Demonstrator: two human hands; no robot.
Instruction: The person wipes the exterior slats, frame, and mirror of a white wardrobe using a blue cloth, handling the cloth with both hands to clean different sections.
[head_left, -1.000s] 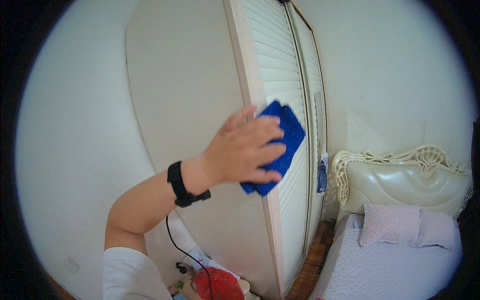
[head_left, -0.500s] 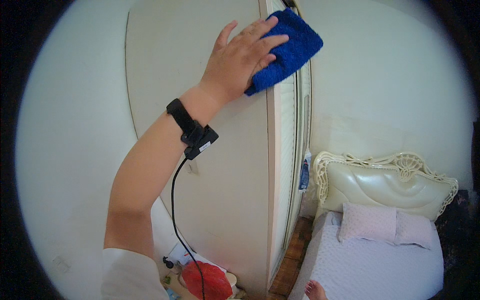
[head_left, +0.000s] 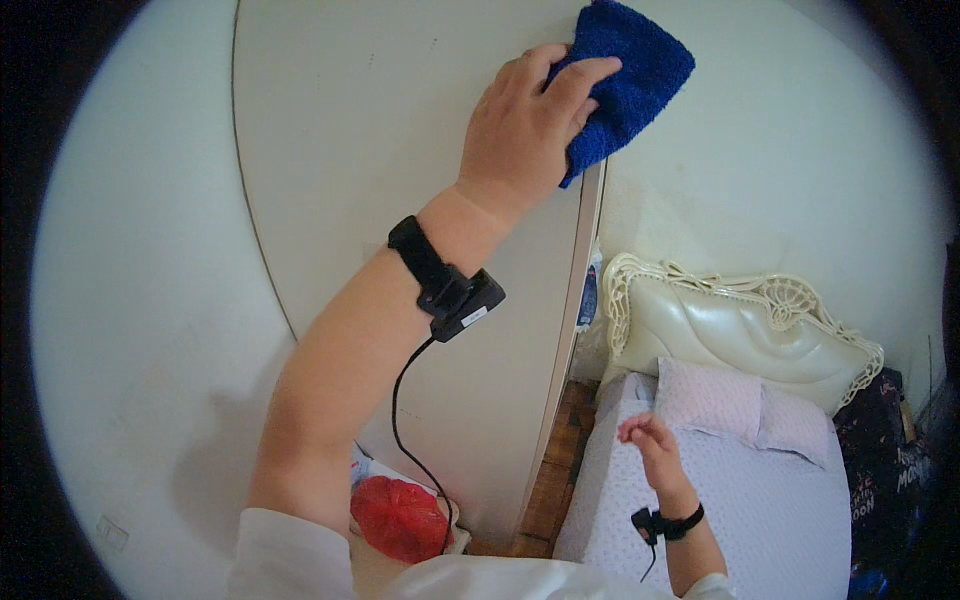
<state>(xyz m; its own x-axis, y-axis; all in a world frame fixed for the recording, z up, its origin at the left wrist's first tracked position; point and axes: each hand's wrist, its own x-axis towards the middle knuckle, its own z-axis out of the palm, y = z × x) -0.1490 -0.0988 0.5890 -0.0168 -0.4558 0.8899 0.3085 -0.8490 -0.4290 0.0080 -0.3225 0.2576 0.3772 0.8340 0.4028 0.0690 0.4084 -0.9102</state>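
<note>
A dark blue towel-like cloth (head_left: pixel 640 75) is in my left hand (head_left: pixel 525 125), high up at the front edge of a tall pale wardrobe side panel (head_left: pixel 400 130). My fingers are bent over the cloth's left part, and the rest spreads out to the right past the panel's edge. Lower right, my right hand (head_left: pixel 655 450) is raised in front of the bed, its fingers loosely bent, with nothing visible in it. Each wrist wears a black strap with a small cabled box.
A bed (head_left: pixel 700 510) with a patterned pale cover, two pink pillows (head_left: pixel 710 400) and a cream ornate headboard (head_left: pixel 740 325) stands at the right. Below my left arm lies a red plastic bag (head_left: pixel 400 518). A brown floor strip (head_left: pixel 565 450) runs between wardrobe and bed.
My left hand has shifted right with the cloth, its fingers more bent now. My right hand has risen into view from the lower edge. The whole view has turned somewhat.
</note>
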